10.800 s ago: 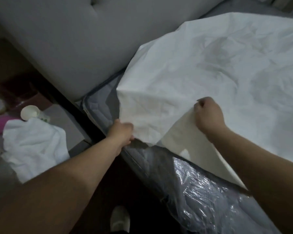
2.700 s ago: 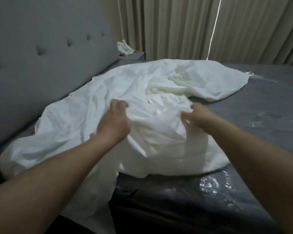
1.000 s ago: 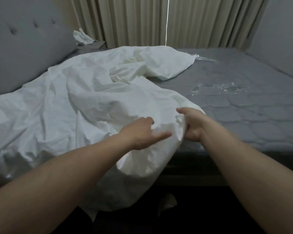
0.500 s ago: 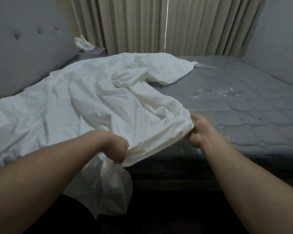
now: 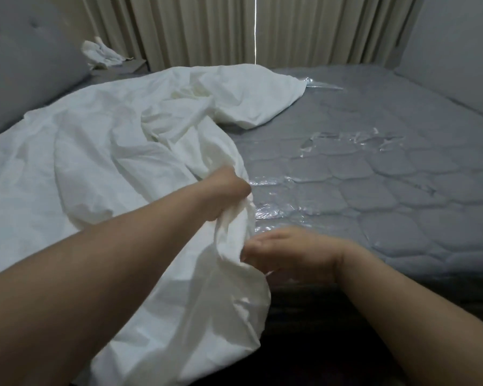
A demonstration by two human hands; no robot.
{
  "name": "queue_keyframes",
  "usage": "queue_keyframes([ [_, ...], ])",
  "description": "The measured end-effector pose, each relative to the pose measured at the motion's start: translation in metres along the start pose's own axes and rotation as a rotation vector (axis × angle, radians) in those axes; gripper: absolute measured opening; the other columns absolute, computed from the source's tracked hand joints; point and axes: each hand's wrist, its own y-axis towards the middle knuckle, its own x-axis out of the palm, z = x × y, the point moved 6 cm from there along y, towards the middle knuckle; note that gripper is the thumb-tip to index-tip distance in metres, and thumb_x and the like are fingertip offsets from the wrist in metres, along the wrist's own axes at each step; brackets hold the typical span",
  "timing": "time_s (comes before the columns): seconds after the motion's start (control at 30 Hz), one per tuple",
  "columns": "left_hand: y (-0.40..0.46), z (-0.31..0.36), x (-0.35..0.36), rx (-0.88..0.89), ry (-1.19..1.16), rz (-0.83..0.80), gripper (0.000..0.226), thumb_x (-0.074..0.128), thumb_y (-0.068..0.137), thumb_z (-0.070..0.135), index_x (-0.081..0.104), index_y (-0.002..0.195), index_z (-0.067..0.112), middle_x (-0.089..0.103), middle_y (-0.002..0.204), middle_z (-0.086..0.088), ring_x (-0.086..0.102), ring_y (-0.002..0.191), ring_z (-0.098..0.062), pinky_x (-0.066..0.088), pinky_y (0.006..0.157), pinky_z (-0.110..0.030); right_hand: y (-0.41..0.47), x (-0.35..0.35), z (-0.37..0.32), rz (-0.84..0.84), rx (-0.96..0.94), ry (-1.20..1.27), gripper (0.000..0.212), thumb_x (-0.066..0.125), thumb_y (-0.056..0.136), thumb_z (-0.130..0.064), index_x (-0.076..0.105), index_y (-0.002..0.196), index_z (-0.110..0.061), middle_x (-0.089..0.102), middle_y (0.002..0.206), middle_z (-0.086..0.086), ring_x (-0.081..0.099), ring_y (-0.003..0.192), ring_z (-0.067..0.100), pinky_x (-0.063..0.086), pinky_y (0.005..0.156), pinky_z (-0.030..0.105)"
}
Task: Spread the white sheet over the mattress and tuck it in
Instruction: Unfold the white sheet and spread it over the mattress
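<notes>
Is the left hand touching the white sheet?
Touching. The head view shows the left hand with its fingers curled round a bunched fold of the white sheet, cloth spilling out below the fist.
</notes>
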Motion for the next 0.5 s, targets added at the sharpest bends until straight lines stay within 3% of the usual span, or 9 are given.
queue_keyframes([
  [0.07, -0.006, -0.002, 0.010, 0.043, -0.027, -0.136, 0.029, 0.057, 0.070, 0.014, 0.066, 0.098, 0.013, 0.069, 0.098, -0.024, 0.067, 0.077, -0.032, 0.056, 0.068, -0.043, 0.004, -0.051, 0.004, 0.243, 0.051, 0.171, 0.052, 0.054, 0.096, -0.060, 0.072, 0.106, -0.011, 0.071, 0.111, 0.015, 0.067, 0.105, 0.029, 0.053, 0.089, 0.041],
  [0.13, -0.019, -0.003, 0.021, 0.086, -0.034, -0.327, 0.026, 0.057, 0.070, 0.010, 0.067, 0.093, 0.015, 0.069, 0.094, -0.023, 0.068, 0.080, -0.033, 0.058, 0.077, -0.053, 0.017, -0.093, 0.001, 0.450, 0.013, 0.361, 0.063, 0.045, 0.096, -0.070, 0.069, 0.110, -0.013, 0.071, 0.113, 0.015, 0.067, 0.102, 0.030, 0.052, 0.093, 0.043],
  [0.17, -0.026, -0.002, 0.027, 0.101, -0.035, -0.421, 0.025, 0.057, 0.075, 0.004, 0.068, 0.094, 0.015, 0.069, 0.092, -0.019, 0.068, 0.082, -0.032, 0.057, 0.081, -0.053, 0.026, -0.108, -0.004, 0.507, 0.004, 0.409, 0.066, 0.043, 0.095, -0.072, 0.067, 0.116, -0.014, 0.069, 0.117, 0.015, 0.065, 0.104, 0.031, 0.050, 0.097, 0.044],
  [0.23, -0.045, 0.001, 0.039, 0.127, 0.022, -0.595, 0.025, 0.057, 0.084, -0.006, 0.067, 0.097, 0.013, 0.068, 0.091, -0.012, 0.068, 0.086, -0.026, 0.058, 0.086, -0.049, 0.046, -0.119, -0.021, 0.465, -0.016, 0.458, 0.072, 0.041, 0.096, -0.073, 0.066, 0.126, -0.013, 0.066, 0.126, 0.016, 0.063, 0.113, 0.032, 0.045, 0.100, 0.044],
  [0.3, -0.063, -0.002, 0.050, 0.133, 0.124, -0.731, 0.023, 0.057, 0.086, -0.006, 0.064, 0.097, 0.013, 0.066, 0.092, -0.009, 0.067, 0.087, -0.024, 0.058, 0.087, -0.048, 0.065, -0.119, -0.040, 0.401, -0.010, 0.448, 0.061, 0.041, 0.102, -0.060, 0.066, 0.129, -0.011, 0.072, 0.121, 0.015, 0.068, 0.111, 0.032, 0.049, 0.101, 0.042],
  [0.4, -0.078, -0.023, 0.050, 0.037, 0.260, -0.835, 0.028, 0.059, 0.080, 0.000, 0.068, 0.091, 0.024, 0.069, 0.096, -0.008, 0.070, 0.093, -0.028, 0.058, 0.088, -0.048, 0.080, -0.134, -0.055, 0.535, 0.049, 0.426, 0.032, 0.039, 0.108, -0.027, 0.064, 0.115, -0.008, 0.077, 0.089, 0.011, 0.074, 0.077, 0.028, 0.060, 0.071, 0.034],
  [0.5, -0.071, -0.038, 0.027, 0.023, 0.566, -0.597, 0.018, 0.060, 0.085, 0.011, 0.066, 0.089, 0.027, 0.070, 0.101, -0.005, 0.071, 0.102, -0.030, 0.060, 0.090, -0.046, 0.065, -0.169, -0.079, 0.752, -0.050, 0.550, 0.043, 0.033, 0.100, -0.008, 0.065, 0.127, -0.002, 0.076, 0.109, 0.017, 0.074, 0.091, 0.035, 0.062, 0.080, 0.046],
])
